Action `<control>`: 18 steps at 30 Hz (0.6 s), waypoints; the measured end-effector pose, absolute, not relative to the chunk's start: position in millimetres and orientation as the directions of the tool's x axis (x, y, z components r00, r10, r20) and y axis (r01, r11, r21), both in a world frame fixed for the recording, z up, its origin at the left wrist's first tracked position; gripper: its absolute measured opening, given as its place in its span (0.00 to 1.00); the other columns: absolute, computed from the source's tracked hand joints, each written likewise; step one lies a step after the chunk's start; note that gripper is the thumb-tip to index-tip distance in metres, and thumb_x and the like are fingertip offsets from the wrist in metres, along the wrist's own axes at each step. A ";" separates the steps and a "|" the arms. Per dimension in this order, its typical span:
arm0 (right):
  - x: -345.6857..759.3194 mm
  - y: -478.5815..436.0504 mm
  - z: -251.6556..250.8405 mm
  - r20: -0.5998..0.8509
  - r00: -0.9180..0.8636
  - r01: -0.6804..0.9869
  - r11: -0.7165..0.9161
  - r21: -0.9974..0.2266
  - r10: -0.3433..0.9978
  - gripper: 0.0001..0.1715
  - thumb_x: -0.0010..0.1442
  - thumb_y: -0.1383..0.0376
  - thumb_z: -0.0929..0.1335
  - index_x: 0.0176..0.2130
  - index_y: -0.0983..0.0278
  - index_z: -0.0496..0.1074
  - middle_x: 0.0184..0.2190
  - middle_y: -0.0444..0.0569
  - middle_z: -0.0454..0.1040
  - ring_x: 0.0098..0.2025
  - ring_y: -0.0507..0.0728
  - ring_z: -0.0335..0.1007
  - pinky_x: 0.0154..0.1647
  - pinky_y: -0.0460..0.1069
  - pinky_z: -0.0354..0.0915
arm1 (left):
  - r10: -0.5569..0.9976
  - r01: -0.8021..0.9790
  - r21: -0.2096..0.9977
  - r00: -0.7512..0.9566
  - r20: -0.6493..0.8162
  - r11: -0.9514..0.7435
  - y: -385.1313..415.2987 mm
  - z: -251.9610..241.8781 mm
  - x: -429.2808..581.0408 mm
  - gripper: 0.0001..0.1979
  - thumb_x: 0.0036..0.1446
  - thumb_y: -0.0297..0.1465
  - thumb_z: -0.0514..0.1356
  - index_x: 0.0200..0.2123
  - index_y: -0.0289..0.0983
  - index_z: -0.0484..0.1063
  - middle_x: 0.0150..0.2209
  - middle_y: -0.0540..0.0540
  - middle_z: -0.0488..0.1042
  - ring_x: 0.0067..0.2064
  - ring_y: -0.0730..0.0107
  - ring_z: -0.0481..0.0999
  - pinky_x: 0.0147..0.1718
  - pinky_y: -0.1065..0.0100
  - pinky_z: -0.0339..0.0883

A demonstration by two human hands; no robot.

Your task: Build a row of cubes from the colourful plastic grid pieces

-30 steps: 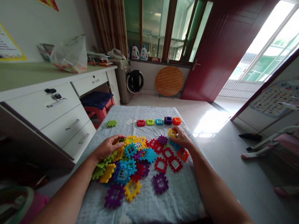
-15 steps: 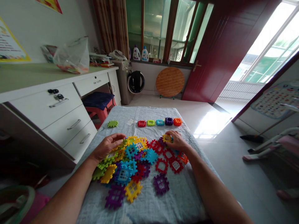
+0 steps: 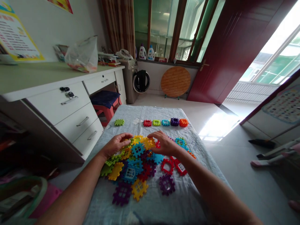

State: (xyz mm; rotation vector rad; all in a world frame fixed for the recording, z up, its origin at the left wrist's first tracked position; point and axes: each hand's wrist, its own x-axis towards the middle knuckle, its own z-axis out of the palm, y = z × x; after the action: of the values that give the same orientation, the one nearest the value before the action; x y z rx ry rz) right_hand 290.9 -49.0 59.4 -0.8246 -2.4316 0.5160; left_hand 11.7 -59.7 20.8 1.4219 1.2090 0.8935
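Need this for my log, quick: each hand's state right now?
Left hand: at the tile pile, grip can't be told.
Right hand: closed, holding a yellow tile.

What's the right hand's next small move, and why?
Probably lower the yellow piece onto the pile: the right hand has it at its fingertips just there, and other yellow pieces lie in that pile.
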 end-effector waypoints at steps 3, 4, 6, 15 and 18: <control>273.7 -49.2 60.4 0.293 -0.746 0.429 0.769 -0.474 0.598 0.29 0.48 0.65 0.72 0.50 0.63 0.68 0.46 0.52 0.72 0.49 0.60 0.65 0.53 0.56 0.59 | 0.970 0.210 0.978 0.234 -0.066 0.016 -59.4 20.7 11.3 0.26 0.47 0.45 0.64 0.46 0.34 0.71 0.47 0.40 0.76 0.49 0.54 0.74 0.50 0.56 0.67; 271.0 -48.9 59.5 0.275 -0.757 0.429 0.769 -0.474 0.592 0.30 0.47 0.66 0.73 0.50 0.63 0.68 0.47 0.53 0.72 0.49 0.60 0.66 0.53 0.56 0.59 | 0.968 0.210 0.978 0.242 -0.066 0.014 -59.4 20.6 11.2 0.26 0.48 0.44 0.64 0.46 0.34 0.71 0.47 0.40 0.76 0.49 0.54 0.74 0.50 0.56 0.67; 269.8 -47.9 56.9 0.252 -0.760 0.434 0.756 -0.490 0.599 0.31 0.46 0.68 0.72 0.51 0.63 0.67 0.46 0.52 0.72 0.48 0.60 0.66 0.51 0.55 0.61 | 0.967 0.211 0.977 0.247 -0.066 0.012 -59.4 20.3 10.9 0.25 0.48 0.44 0.64 0.46 0.35 0.71 0.46 0.40 0.76 0.49 0.55 0.74 0.50 0.56 0.67; 301.4 -34.0 45.3 0.251 -0.602 0.536 0.617 -0.577 0.758 0.20 0.54 0.64 0.68 0.48 0.63 0.69 0.41 0.50 0.73 0.40 0.55 0.70 0.44 0.50 0.64 | 0.969 0.237 0.971 0.233 -0.076 0.019 -59.4 18.2 9.7 0.26 0.47 0.45 0.64 0.47 0.36 0.71 0.46 0.42 0.76 0.49 0.55 0.74 0.48 0.57 0.68; 312.7 -30.8 48.1 0.194 -0.541 0.587 0.532 -0.610 0.819 0.17 0.59 0.65 0.64 0.48 0.64 0.70 0.36 0.47 0.75 0.35 0.53 0.70 0.38 0.47 0.63 | 0.971 0.236 0.972 0.229 -0.074 0.018 -59.1 17.7 9.5 0.26 0.47 0.45 0.64 0.46 0.36 0.71 0.46 0.42 0.76 0.49 0.54 0.74 0.48 0.57 0.68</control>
State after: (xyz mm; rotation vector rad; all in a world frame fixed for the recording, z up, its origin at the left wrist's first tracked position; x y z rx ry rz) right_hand 312.7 -30.8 48.1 -1.1435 -2.3111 0.6715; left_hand 9.5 -59.1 17.7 1.4450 1.2146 0.8766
